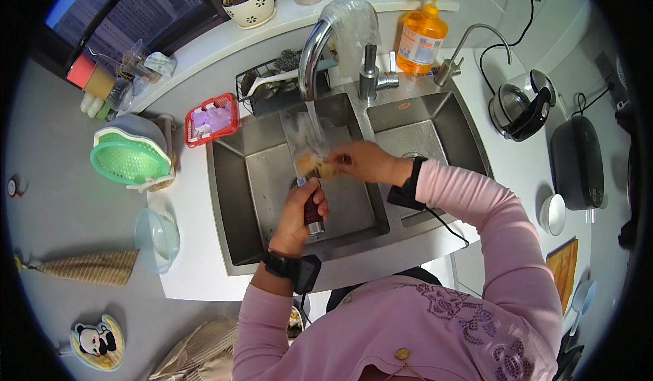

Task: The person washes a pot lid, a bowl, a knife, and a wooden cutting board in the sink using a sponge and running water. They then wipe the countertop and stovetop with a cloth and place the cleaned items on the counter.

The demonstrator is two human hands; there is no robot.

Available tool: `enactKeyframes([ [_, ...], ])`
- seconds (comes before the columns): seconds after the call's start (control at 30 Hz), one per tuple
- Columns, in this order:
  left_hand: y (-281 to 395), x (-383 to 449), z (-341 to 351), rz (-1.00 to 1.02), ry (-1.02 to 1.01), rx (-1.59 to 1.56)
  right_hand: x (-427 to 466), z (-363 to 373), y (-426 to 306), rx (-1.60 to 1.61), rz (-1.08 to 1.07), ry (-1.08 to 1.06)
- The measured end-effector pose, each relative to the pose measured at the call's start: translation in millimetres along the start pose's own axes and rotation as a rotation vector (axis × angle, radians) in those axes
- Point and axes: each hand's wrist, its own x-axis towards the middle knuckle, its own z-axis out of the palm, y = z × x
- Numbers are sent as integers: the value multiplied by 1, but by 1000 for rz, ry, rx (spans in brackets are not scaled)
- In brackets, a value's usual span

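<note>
My left hand (301, 210) grips the dark handle of a kitchen knife (314, 218) over the left sink basin (265, 177). The knife's broad, shiny blade points away from me, under the chrome faucet (308, 65). Water runs from the spout onto the blade. My right hand (365, 162) is at the blade's right side, its fingers pinching a blurred yellowish piece (308, 164), perhaps a sponge, against the metal. Motion blur and the fingers hide part of that piece and the blade's edge. Each wrist wears a black strap with a cabled device.
Right of the divider lies a smaller basin (408, 131). Behind the sinks stand a wire rack (255, 93), an orange soap bottle (421, 42) and a second thin tap (449, 70). A red basket (211, 120) and green colander (130, 162) sit left; a glass kettle (520, 105) is right.
</note>
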Motion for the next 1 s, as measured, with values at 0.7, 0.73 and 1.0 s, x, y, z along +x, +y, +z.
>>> enactKeyframes([
  [0.7,-2,-11,17,5,-147,9,41,7,33,419,107,101],
  [0.73,-3,-10,19,8,-139,-1,43,10,33,465,165,222],
  [1.0,-8,-1,-5,204,79,865,7,-5,16,198,211,44],
])
